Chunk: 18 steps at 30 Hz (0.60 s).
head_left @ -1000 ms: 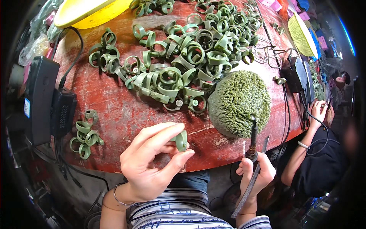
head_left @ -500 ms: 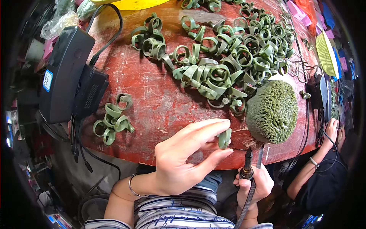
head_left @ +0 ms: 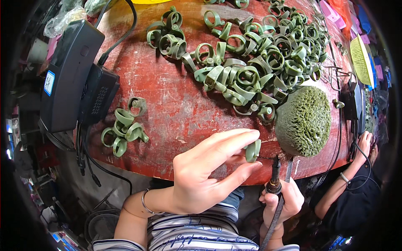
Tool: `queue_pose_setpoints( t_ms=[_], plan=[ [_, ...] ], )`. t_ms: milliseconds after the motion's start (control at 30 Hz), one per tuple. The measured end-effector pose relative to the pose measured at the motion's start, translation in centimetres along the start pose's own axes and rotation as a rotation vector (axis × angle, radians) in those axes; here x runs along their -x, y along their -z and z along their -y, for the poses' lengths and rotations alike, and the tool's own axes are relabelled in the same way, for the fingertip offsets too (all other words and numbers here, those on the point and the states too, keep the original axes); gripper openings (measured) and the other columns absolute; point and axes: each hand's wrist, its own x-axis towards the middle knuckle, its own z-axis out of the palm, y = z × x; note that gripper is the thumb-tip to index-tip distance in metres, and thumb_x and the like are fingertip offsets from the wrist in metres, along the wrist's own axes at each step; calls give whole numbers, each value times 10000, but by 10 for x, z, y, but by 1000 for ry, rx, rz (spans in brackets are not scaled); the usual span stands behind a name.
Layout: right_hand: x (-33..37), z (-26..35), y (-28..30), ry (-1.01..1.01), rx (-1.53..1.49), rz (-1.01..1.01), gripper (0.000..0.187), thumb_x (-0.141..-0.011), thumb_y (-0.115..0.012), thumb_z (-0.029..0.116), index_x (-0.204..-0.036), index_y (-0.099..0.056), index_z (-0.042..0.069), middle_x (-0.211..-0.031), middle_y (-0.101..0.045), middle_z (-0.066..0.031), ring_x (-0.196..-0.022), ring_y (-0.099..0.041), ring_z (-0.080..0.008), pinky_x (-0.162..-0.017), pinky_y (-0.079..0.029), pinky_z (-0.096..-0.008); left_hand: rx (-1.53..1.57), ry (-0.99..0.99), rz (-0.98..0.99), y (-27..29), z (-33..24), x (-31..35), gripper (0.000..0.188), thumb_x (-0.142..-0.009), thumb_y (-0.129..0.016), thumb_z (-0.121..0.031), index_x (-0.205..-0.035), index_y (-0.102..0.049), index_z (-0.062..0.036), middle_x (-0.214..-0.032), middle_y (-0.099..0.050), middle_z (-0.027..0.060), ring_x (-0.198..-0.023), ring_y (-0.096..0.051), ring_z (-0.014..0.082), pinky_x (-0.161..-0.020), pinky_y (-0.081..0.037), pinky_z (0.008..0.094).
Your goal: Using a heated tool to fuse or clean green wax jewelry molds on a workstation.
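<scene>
My left hand (head_left: 201,171) is closed on a small green wax-like ring (head_left: 253,151), gripping it between the fingers over the table's near edge. My right hand (head_left: 282,201) is wrapped round a pen-shaped tool like a soldering iron (head_left: 274,178), with a dark tip and a brass-coloured collar. The tip points up, just right of the ring, and a fine dark line runs from it toward the ring. A narrow ridged metal strip, perhaps a file (head_left: 274,221), also passes through my right hand. Beyond the hands stands a rounded green lump (head_left: 305,121) with a rough, pitted face.
Many similar green rings (head_left: 247,79) lie heaped across the red table (head_left: 159,104). A smaller group (head_left: 124,131) lies at left, by a black device with cables (head_left: 71,75). At right are wire stands (head_left: 337,75), a yellow-green basket (head_left: 362,60) and another person's arm (head_left: 349,175).
The whole view has shifted slightly. The tool's tip has come a little up and nearer the ring. Both hands keep their holds.
</scene>
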Motion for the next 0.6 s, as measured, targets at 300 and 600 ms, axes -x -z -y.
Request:
queue_pose_setpoints(
  t_ms=[300, 600],
  plan=[
    [1, 0, 0, -17, -1, -6, 489, -734, -745, 440, -803, -630, -31, -621, -559, -93, -508, -566, -222, -472, -445, -281, 2, 5, -5, 0, 0, 0, 409, -752, -698, 66, -1151, -611, 33, -1128, -609, 183, -897, -656, 178, -724, -581, 270],
    [4, -2, -1, -54, -36, -28, 499, -744, -733, 452, -792, -627, -32, -622, -566, -97, -510, -568, -220, -475, -447, -288, -5, 6, -7, 0, -1, 0, 414, -747, -707, 64, -1148, -612, 32, -1125, -610, 181, -888, -658, 175, -726, -581, 269]
  ],
)
